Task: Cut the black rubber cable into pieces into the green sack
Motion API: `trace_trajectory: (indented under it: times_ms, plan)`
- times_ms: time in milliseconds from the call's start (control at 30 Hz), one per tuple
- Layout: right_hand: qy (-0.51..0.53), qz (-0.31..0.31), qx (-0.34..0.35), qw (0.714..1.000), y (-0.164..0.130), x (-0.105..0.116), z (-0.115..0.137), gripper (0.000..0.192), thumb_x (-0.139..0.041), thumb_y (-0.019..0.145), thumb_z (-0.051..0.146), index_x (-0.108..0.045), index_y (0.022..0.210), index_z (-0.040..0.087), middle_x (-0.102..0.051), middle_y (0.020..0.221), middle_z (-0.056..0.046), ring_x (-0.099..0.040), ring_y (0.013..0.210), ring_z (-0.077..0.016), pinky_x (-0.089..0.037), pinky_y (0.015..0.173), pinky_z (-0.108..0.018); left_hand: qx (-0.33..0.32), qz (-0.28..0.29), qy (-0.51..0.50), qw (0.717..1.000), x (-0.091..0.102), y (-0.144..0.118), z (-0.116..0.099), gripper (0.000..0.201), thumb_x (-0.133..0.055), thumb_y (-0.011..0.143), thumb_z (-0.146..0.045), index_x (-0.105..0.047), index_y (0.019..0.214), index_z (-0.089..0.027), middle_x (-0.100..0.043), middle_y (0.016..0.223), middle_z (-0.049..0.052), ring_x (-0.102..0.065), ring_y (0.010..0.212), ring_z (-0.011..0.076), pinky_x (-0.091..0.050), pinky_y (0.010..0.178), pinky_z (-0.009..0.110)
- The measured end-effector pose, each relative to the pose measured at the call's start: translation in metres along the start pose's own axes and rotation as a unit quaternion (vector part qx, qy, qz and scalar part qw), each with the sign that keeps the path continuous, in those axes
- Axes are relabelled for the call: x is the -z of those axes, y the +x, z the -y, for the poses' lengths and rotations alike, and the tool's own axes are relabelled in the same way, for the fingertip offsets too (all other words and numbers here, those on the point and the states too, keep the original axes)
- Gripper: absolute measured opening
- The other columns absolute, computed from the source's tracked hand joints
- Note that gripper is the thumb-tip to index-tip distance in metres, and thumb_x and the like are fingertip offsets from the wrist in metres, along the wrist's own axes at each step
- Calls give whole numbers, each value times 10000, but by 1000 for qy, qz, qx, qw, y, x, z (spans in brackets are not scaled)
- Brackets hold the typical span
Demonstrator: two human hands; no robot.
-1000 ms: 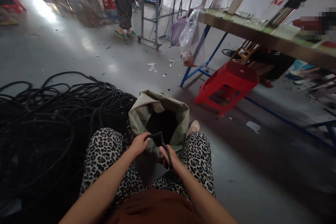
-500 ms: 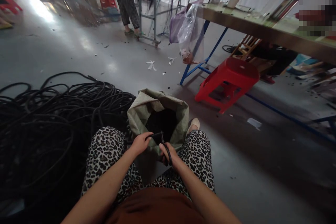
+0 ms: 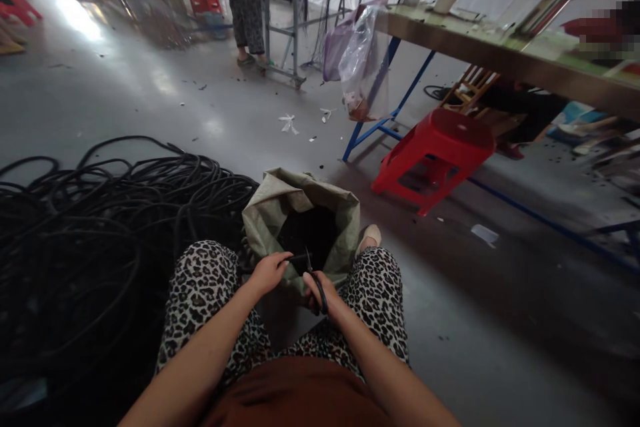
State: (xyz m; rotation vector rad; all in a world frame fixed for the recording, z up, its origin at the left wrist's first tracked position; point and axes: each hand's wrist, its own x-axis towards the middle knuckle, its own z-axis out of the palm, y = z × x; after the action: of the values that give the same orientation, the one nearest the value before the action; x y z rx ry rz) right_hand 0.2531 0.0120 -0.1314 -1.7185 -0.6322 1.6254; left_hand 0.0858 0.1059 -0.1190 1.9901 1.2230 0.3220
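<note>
The left hand (image 3: pixel 267 271) pinches a black hose (image 3: pixel 295 257), its long axis running rightward to the scissors (image 3: pixel 314 280) gripped by the right hand (image 3: pixel 320 293), above the open sack (image 3: pixel 300 213).

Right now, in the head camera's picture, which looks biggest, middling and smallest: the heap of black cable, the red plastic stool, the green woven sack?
1. Heap of black cable, by far the largest.
2. Red plastic stool and green woven sack look about alike; the sack sits nearer the camera, so their true order is unsure.
</note>
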Motion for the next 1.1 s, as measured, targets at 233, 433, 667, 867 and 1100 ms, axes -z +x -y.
trace_trajectory:
  times_ms: [233,433,667,867,1100]
  plan:
    - [-24,27,-4,999,1,0,0,469,-522,798,552,-463,1048,160,-538,600,43,-460,323,-87,-344,284,-185,8,-14,0,1000,0,2,2,348,-419,842,-254,-628,1117,-210,-667,1081,40,-599,1012,175,-450,944,314]
    - [-30,27,15,999,3,1,-5,507,-513,774,595,-454,1035,164,-542,584,50,-473,325,-88,-339,298,-176,8,-11,2,1000,1,3,0,348,-421,842,-253,-628,1117,-202,-667,1080,49,-597,1010,180,-447,943,319]
    - [-28,25,14,999,3,1,-3,516,-531,757,598,-468,1024,160,-549,579,44,-471,322,-87,-327,297,-171,6,-2,16,1000,3,1,-2,350,-420,843,-247,-626,1125,-220,-665,1076,41,-596,1005,178,-449,933,307]
    - [-28,21,4,999,1,1,-1,480,-532,775,578,-477,1017,167,-540,575,46,-461,324,-84,-327,297,-171,8,-2,19,1000,3,0,-4,347,-422,845,-259,-631,1119,-220,-670,1053,39,-601,984,175,-457,918,302]
    - [-32,18,3,999,3,1,-2,449,-555,786,528,-506,1012,143,-554,568,27,-466,336,-83,-328,317,-164,10,-1,16,1000,2,0,-3,342,-427,846,-258,-635,1116,-222,-670,1059,40,-602,983,174,-454,919,297]
